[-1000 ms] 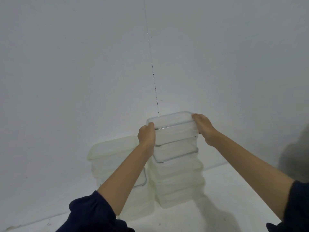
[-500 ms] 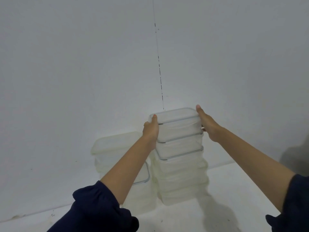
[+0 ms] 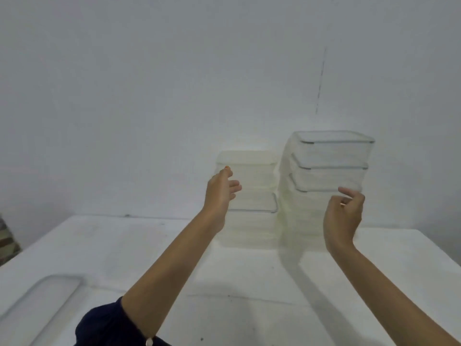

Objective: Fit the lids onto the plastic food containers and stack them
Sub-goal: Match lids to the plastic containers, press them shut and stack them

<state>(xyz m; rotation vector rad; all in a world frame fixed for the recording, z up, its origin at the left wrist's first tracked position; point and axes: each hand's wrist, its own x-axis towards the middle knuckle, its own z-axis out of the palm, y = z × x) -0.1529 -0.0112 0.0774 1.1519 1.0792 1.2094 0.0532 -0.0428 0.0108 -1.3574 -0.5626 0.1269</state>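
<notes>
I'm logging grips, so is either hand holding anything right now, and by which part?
Nothing is held. The left hand is open before the shorter stack; the right hand, fingers loosely curled, is in front of the taller stack, gripping nothing.

Single head-worn view, facing forward, near table (image 3: 124,245), toward wall (image 3: 149,96)

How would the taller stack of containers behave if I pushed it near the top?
Probably tippy: the taller stack is narrow for its height, several containers high. Its upper containers look slightly offset, so they may slide apart rather than move as one. Clear, empty-looking plastic suggests it is light.
</notes>
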